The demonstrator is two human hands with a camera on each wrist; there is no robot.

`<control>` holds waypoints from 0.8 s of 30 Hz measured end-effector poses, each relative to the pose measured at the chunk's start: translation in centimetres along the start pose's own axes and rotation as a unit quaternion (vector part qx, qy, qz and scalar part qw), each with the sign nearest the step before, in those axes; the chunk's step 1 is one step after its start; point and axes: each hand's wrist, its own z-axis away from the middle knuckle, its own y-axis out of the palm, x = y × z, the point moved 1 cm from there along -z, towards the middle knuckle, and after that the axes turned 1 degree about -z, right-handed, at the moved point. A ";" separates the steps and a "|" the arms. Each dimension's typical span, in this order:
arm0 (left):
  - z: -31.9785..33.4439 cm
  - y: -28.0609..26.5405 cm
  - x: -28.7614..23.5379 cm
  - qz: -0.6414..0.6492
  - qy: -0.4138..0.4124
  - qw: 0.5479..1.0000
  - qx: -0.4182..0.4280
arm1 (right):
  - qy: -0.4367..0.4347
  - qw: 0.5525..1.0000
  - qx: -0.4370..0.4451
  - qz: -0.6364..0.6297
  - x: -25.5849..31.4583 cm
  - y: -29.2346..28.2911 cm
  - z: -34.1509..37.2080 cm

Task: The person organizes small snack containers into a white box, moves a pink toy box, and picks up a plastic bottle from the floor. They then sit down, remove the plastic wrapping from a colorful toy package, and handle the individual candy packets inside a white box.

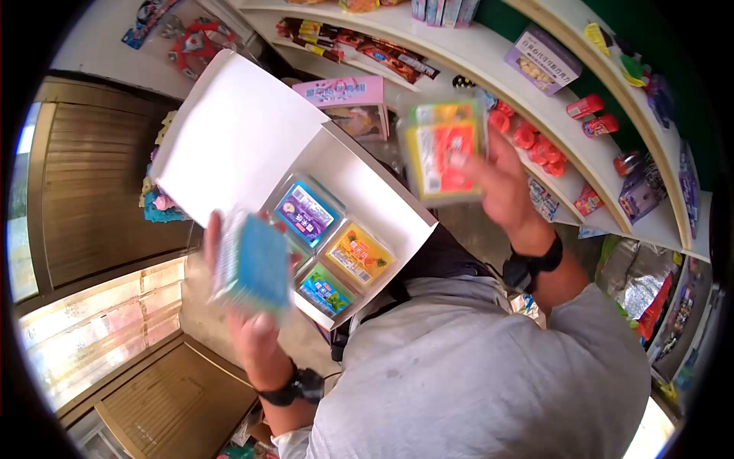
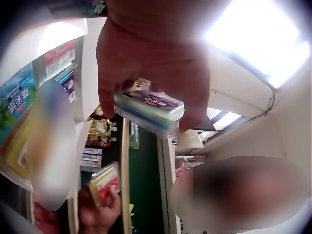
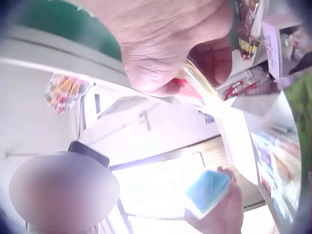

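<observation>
In the head view my left hand (image 1: 256,336) grips a blue clear-plastic pack (image 1: 264,260), blurred, over the left side of an open white cardboard box (image 1: 417,218). The left wrist view shows a purple label on this pack (image 2: 158,101), pinched between thumb and fingers. My right hand (image 1: 508,191) holds yellow-and-red clear-plastic packs (image 1: 447,149) above the box's right side, thumb over the label. Inside the box lie a purple-and-blue pack (image 1: 307,213), a yellow pack (image 1: 358,252) with orange print and a green-and-blue pack (image 1: 326,291).
The box lid (image 1: 237,130) stands raised at the far left. Beyond the box is a pink box (image 1: 344,92). Curved white shelves (image 1: 489,57) with snacks and red-capped jars (image 1: 543,149) run along the right. A brown cabinet (image 1: 99,183) stands on the left.
</observation>
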 end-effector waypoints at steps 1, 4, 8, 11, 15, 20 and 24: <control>-0.5 0.1 0.8 -0.024 0.004 1.000 -0.002 | -0.021 0.999 0.011 0.028 0.6 1.8 1.2; -1.7 0.6 1.2 -0.058 0.019 0.998 0.004 | -0.056 0.970 0.043 0.232 0.8 3.9 3.3; -4.4 1.7 1.7 -0.002 0.033 0.999 0.022 | -0.253 0.819 0.055 0.512 0.0 7.6 4.6; -4.2 1.8 3.7 0.036 0.040 0.998 0.036 | -0.286 0.730 0.062 0.618 -0.6 9.4 6.1; -3.0 1.4 5.8 0.033 0.037 0.997 0.053 | -0.242 0.675 0.089 0.692 -3.0 10.2 6.6; -2.0 0.2 7.5 0.000 0.053 0.996 0.072 | -0.132 0.699 0.153 0.686 -4.8 11.0 7.9; -0.4 -1.0 8.1 0.000 0.041 0.996 0.084 | -0.116 0.748 0.152 0.635 -5.1 11.4 9.5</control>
